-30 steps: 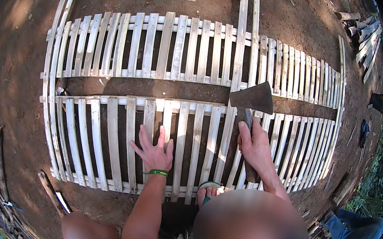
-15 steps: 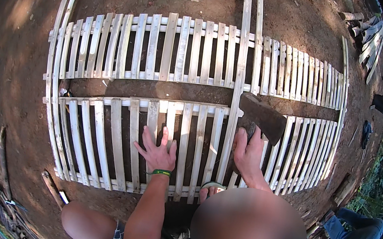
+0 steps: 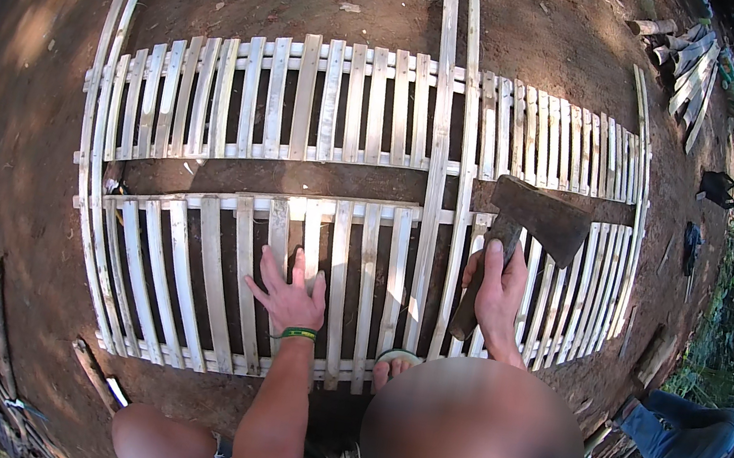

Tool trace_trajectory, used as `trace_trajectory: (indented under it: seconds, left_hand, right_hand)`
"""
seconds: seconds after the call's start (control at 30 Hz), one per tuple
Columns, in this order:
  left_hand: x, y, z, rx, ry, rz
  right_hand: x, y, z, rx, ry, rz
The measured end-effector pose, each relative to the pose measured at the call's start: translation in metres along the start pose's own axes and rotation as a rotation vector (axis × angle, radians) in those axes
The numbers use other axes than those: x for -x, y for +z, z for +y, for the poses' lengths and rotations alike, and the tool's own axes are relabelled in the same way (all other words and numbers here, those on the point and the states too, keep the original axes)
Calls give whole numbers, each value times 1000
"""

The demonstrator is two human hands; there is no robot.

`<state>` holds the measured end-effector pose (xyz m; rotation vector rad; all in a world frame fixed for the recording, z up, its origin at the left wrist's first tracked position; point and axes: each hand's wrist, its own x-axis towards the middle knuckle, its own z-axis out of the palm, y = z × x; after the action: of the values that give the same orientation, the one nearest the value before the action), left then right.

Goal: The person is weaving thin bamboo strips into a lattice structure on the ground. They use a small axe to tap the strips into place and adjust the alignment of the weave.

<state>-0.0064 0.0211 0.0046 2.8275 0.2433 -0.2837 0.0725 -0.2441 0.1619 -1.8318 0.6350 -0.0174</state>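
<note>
A fence-like frame of pale slats lies on the ground, with a second slatted row beyond it and long paired uprights crossing both. My left hand, a green band at its wrist, rests with fingers spread on the near row's slats. My right hand grips the handle of a hatchet over the right part of the near row. The hatchet's dark blade points to the right. A blurred oval at the bottom hides most of my right forearm.
A foot shows by the frame's near edge. At the lower right is another person in blue jeans. Split pieces are piled at the far right. Sticks lie at the left, and dark cloth on the right.
My right hand has moved the hatchet to the right, and its handle now shows more fully. My left hand remains spread on the slats. The whole view has shifted slightly.
</note>
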Motion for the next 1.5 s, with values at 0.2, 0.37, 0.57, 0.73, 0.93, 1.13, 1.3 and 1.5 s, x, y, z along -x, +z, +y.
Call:
trace_trajectory:
  seconds: [0.2, 0.37, 0.57, 0.73, 0.93, 1.13, 1.3, 1.5]
  left_hand:
    - [2, 1, 3, 48, 17, 122]
    - [2, 3, 2, 67, 34, 189]
    - [5, 1, 0, 85, 78, 259]
    - [7, -1, -5, 98, 138, 243]
    - [6, 0, -6, 146, 95, 132]
    - [7, 1, -1, 146, 100, 182]
    - [2, 11, -14, 143, 106, 281]
    - [5, -4, -6, 126, 89, 200]
  right_hand:
    - [16, -17, 42, -121, 121, 168]
    - [26, -48, 104, 100, 187, 231]
    - [55, -70, 159, 461, 154, 248]
    - [72, -72, 193, 478, -2, 268]
    - [73, -53, 178, 631, -132, 282]
    - [71, -41, 162, 684, -141, 190]
    - [65, -69, 167, 437, -168, 36]
    - [68, -81, 156, 320, -80, -8]
